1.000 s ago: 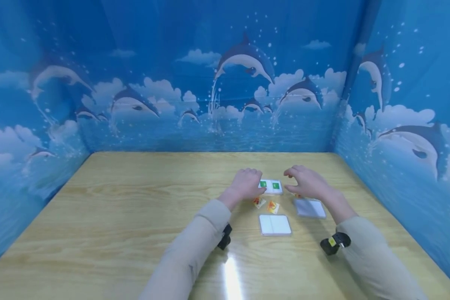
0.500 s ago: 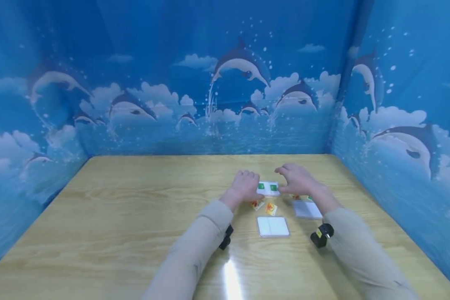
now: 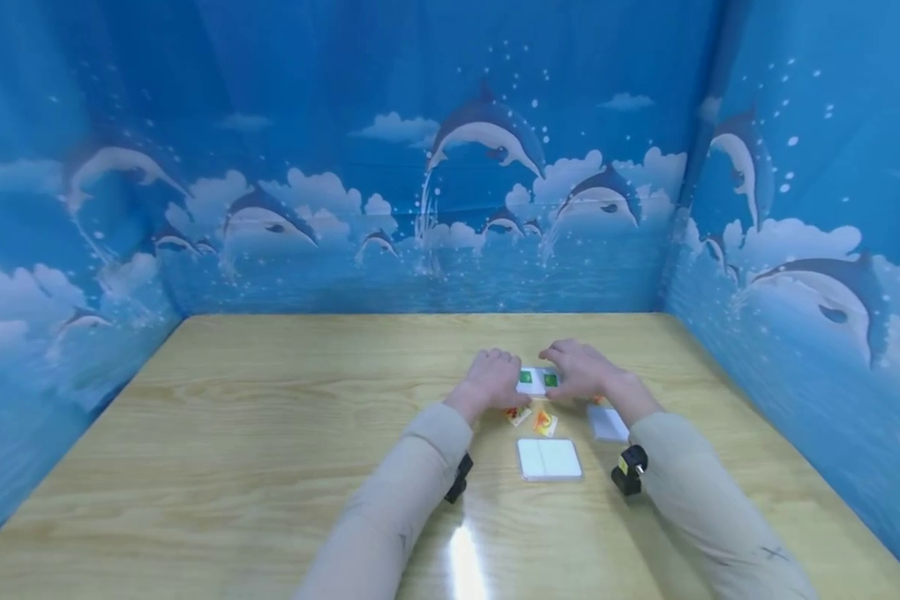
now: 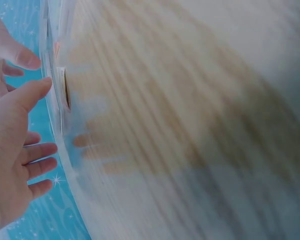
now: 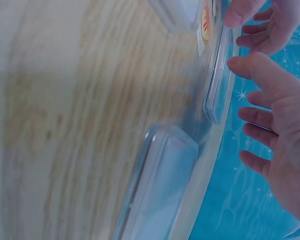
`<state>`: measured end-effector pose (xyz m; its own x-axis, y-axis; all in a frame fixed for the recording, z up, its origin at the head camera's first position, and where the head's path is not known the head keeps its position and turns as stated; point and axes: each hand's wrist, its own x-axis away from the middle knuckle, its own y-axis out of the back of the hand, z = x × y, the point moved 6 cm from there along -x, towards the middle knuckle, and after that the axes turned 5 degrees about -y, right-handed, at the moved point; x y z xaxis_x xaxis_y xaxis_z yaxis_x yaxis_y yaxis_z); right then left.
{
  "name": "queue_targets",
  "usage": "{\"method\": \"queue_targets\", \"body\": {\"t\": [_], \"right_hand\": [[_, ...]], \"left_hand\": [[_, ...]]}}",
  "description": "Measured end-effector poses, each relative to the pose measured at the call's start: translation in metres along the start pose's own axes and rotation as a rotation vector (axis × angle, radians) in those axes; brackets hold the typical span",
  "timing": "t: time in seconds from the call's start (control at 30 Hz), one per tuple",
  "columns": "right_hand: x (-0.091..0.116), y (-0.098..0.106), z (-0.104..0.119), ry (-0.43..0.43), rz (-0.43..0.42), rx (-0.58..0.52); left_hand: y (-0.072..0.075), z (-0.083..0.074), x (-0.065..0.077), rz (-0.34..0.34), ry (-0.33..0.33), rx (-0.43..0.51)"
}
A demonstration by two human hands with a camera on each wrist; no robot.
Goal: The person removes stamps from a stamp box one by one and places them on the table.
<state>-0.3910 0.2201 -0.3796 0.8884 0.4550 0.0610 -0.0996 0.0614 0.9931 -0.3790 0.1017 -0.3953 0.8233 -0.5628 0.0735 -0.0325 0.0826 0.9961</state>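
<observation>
In the head view, a flat clear case (image 3: 537, 381) with a white inside and two green squares lies on the table between my hands. My left hand (image 3: 491, 382) is at its left side, thumb stretched along the near edge. My right hand (image 3: 581, 369) reaches over its right end, thumb by the right green square. Fingers of the left hand (image 4: 12, 155) are spread in the left wrist view. Those of the right hand (image 5: 285, 125) look loosely bent in the right wrist view. Whether either thumb touches the case, I cannot tell.
Two small orange picture cards, one at the left (image 3: 518, 415) and one nearer the middle (image 3: 545, 423), lie in front of the case. A white two-part case (image 3: 550, 459) lies nearer me. Another pale case (image 3: 607, 423) is partly under my right forearm. Dolphin-printed curtains (image 3: 420, 167) edge the table (image 3: 270, 417).
My right hand has moved left, from beside the pale case to the right end of the case with green squares. The left hand has stayed nearly in place.
</observation>
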Motion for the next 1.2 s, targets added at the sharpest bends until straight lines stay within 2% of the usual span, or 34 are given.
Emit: {"method": "queue_targets", "body": {"t": [0.47, 0.8, 1.2], "right_hand": [[-0.002, -0.013, -0.008, -0.041, 0.069, -0.023], [-0.004, -0.018, -0.011, -0.090, 0.115, -0.050], [-0.016, -0.017, -0.004, -0.051, 0.128, -0.064]], "left_hand": [[-0.007, -0.007, -0.004, 0.039, 0.016, 0.057], [-0.010, -0.007, -0.007, 0.043, 0.001, 0.065], [-0.007, 0.000, -0.003, 0.060, 0.023, 0.074]]}}
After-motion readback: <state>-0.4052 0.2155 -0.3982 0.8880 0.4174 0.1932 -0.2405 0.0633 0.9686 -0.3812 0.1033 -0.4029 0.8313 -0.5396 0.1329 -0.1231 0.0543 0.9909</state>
